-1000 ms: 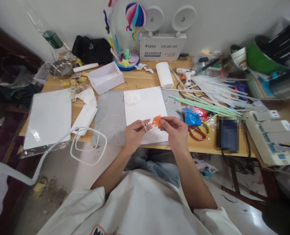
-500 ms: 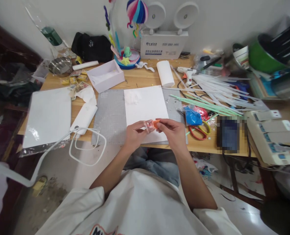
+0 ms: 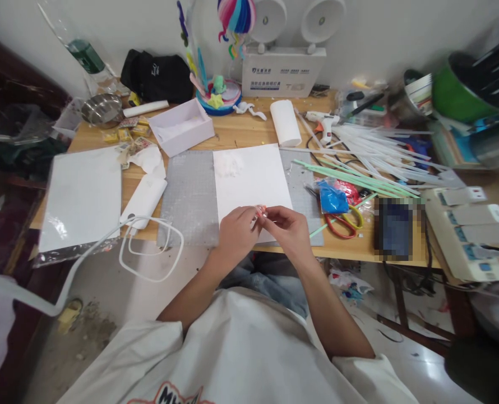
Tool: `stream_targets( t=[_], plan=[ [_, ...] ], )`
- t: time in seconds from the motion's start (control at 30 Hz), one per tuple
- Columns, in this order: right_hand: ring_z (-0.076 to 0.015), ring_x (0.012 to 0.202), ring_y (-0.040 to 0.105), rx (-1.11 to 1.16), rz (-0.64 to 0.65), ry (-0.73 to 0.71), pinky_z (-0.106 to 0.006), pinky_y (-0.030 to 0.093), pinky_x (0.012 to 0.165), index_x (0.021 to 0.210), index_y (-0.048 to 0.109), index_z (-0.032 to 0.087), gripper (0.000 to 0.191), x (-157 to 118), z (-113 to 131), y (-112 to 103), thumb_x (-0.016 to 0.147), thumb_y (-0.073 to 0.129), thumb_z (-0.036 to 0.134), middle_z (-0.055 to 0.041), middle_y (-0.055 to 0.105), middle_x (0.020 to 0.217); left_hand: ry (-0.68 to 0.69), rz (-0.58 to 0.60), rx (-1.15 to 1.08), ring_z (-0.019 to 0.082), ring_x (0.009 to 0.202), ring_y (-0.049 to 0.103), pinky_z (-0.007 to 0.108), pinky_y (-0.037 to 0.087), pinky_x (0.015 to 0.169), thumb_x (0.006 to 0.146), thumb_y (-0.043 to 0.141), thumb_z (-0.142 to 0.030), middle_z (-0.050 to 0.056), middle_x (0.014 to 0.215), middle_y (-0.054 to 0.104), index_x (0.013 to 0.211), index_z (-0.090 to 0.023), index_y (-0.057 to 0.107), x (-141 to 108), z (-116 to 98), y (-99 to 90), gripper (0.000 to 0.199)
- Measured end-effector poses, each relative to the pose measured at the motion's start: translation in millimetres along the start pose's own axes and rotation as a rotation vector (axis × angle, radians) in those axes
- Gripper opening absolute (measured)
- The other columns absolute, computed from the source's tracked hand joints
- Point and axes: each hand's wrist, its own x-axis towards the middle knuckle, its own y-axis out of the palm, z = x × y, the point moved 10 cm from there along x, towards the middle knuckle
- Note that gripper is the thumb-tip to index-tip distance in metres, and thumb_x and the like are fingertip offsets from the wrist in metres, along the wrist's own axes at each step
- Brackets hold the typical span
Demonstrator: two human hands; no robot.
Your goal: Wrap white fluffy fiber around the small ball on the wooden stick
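Note:
Both hands meet over the lower part of a white paper sheet (image 3: 253,179), which lies on a grey cutting mat (image 3: 190,196). Between the fingertips is a small orange piece with clear wrapping (image 3: 260,211), mostly covered by the fingers. My left hand (image 3: 238,233) pinches it from the left, fingers curled. From the right, my right hand (image 3: 289,229) pinches the same piece with thumb and forefinger.
Right of the mat are scissors (image 3: 342,224), a blue packet (image 3: 332,197), green sticks (image 3: 354,179), white sticks (image 3: 375,148) and a glue gun (image 3: 326,124). Behind stand a white box (image 3: 186,137) and a white roll (image 3: 285,123). A power strip (image 3: 463,235) sits far right.
The hands have closed in around the orange piece, which now shows much less. My left hand has turned so that its back covers more of it. The view has shifted slightly.

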Motion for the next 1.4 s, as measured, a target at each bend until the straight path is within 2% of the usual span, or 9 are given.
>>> stream_targets(
  t=[0.13, 0.33, 0.47, 0.67, 0.77, 0.87, 0.97, 1.1, 1.4],
  plan=[
    [-0.0191, 0.075, 0.075, -0.12, -0.044, 0.048, -0.032, 0.062, 0.073, 0.088, 0.079, 0.018, 0.024, -2, -5, 1, 0.077, 0.077, 0.04, -0.0047, 0.081, 0.082, 0.026, 0.128, 0.191, 0.027, 0.093, 0.072, 0.042, 0.059, 0.084, 0.098, 0.055, -0.016, 0.014, 0.1, 0.077, 0.097, -0.014, 0.072, 1, -9, 7.3, 0.017],
    [-0.0178, 0.079, 0.076, -0.337, -0.171, -0.154, -0.031, 0.061, 0.074, 0.098, 0.081, 0.021, 0.024, -10, 24, -13, 0.09, 0.062, 0.034, -0.0053, 0.082, 0.092, 0.011, 0.261, -0.195, 0.021, 0.114, 0.071, 0.034, 0.057, 0.1, 0.104, 0.048, -0.025, 0.009, 0.131, 0.071, 0.126, -0.019, 0.068, 0, -19, -1.2, 0.03],
    [-0.0167, 0.079, 0.075, -0.421, -0.157, -0.266, -0.03, 0.061, 0.075, 0.096, 0.078, 0.021, 0.022, -14, 37, -7, 0.093, 0.059, 0.03, -0.0054, 0.081, 0.091, -0.101, 0.115, -0.314, 0.022, 0.118, 0.071, 0.037, 0.058, 0.104, 0.103, 0.053, -0.029, 0.003, 0.124, 0.076, 0.112, -0.023, 0.078, -1, -5, -13.0, 0.027],
    [-0.0166, 0.077, 0.073, -0.46, -0.193, -0.322, -0.031, 0.06, 0.073, 0.095, 0.074, 0.021, 0.019, -15, 38, -9, 0.094, 0.057, 0.027, -0.0052, 0.079, 0.087, -0.195, -0.122, -0.396, 0.022, 0.098, 0.077, 0.033, 0.066, 0.083, 0.091, 0.073, -0.038, 0.006, 0.109, 0.08, 0.093, -0.023, 0.08, -8, 12, -22.8, 0.016],
    [-0.0156, 0.078, 0.072, -0.444, -0.166, -0.352, -0.03, 0.06, 0.073, 0.095, 0.072, 0.021, 0.017, -16, 39, -9, 0.095, 0.056, 0.025, -0.0045, 0.077, 0.089, -0.318, -0.083, -0.579, 0.018, 0.087, 0.077, 0.028, 0.065, 0.077, 0.083, 0.081, -0.042, 0.005, 0.097, 0.078, 0.105, -0.021, 0.075, -7, 25, -14.0, 0.031],
    [-0.014, 0.081, 0.071, -0.46, -0.086, -0.408, -0.028, 0.059, 0.073, 0.097, 0.071, 0.022, 0.016, -16, 46, -4, 0.096, 0.055, 0.024, -0.0033, 0.076, 0.09, -0.403, 0.092, -0.76, 0.016, 0.086, 0.075, 0.027, 0.066, 0.074, 0.085, 0.079, -0.046, 0.004, 0.099, 0.072, 0.122, -0.023, 0.072, -2, 27, 1.2, 0.044],
    [-0.0131, 0.08, 0.069, -0.533, -0.012, -0.516, -0.027, 0.057, 0.073, 0.098, 0.069, 0.023, 0.017, -19, 56, 3, 0.097, 0.053, 0.019, -0.0029, 0.074, 0.089, -0.439, 0.221, -0.901, 0.018, 0.091, 0.075, 0.032, 0.067, 0.081, 0.085, 0.078, -0.047, 0.007, 0.106, 0.069, 0.112, -0.021, 0.079, 1, 23, 8.2, 0.037],
    [-0.0147, 0.085, 0.069, -0.635, -0.011, -0.659, -0.028, 0.056, 0.076, 0.1, 0.068, 0.023, 0.019, -25, 65, 7, 0.096, 0.052, 0.014, -0.0041, 0.074, 0.092, -0.516, 0.17, -1.004, 0.018, 0.086, 0.075, 0.035, 0.066, 0.085, 0.077, 0.085, -0.043, 0.007, 0.099, 0.075, 0.095, -0.018, 0.082, 1, 28, 7.5, 0.031],
    [-0.0188, 0.09, 0.067, -0.827, -0.309, -0.691, -0.033, 0.056, 0.077, 0.098, 0.072, 0.022, 0.021, -29, 67, 5, 0.096, 0.051, 0.018, -0.0096, 0.071, 0.096, -0.653, -0.071, -1.145, 0.016, 0.083, 0.074, 0.034, 0.063, 0.089, 0.076, 0.087, -0.037, 0.005, 0.089, 0.08, 0.087, -0.019, 0.083, -9, 30, 15.1, 0.021]
  ],
)
